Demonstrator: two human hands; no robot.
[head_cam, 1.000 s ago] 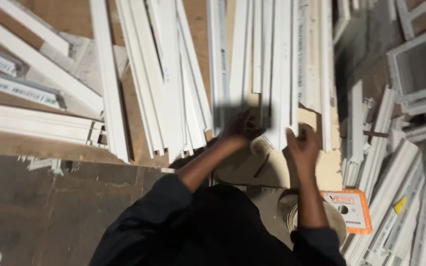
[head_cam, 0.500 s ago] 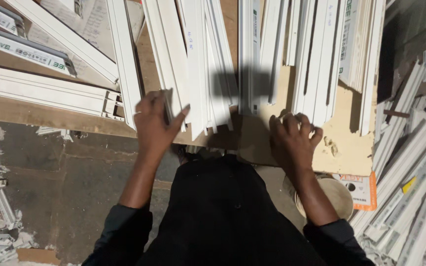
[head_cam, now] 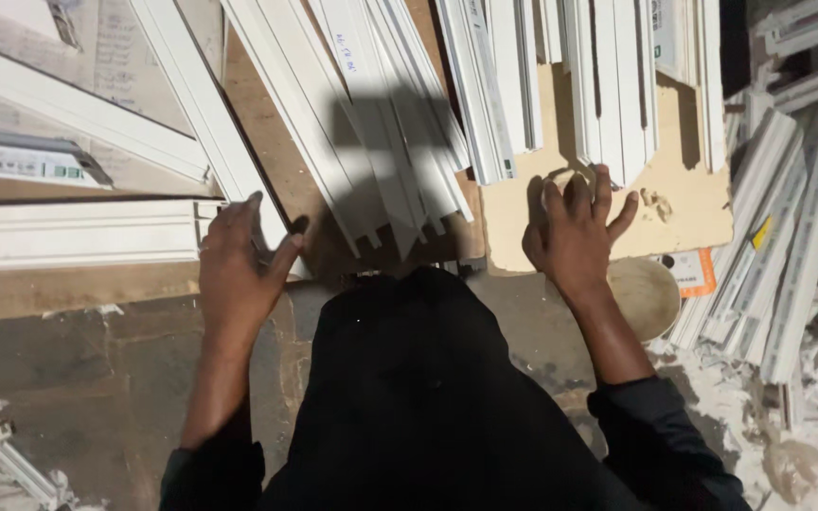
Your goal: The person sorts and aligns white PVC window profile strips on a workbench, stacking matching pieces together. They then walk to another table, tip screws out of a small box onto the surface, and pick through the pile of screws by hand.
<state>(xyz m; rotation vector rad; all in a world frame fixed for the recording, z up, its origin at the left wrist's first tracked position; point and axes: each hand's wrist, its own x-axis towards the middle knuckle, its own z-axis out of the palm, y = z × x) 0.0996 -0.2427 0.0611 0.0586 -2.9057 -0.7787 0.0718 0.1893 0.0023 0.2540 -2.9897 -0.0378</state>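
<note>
Leaning over the surface (head_cam: 684, 203), the person spreads both hands flat and released. Left hand (head_cam: 239, 265) rests on the near end of a white strip (head_cam: 203, 114); right hand (head_cam: 575, 232) presses the board just below another strip bundle (head_cam: 608, 85), fingers splayed.

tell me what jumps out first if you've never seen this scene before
The fan of long white profile strips spread over the wooden board at top centre catches the eye first, with a dark shadow across it. Below it, the left hand rests at the end of one white strip, and the right hand lies flat on the pale board. More white profiles are heaped at the right edge.
</note>
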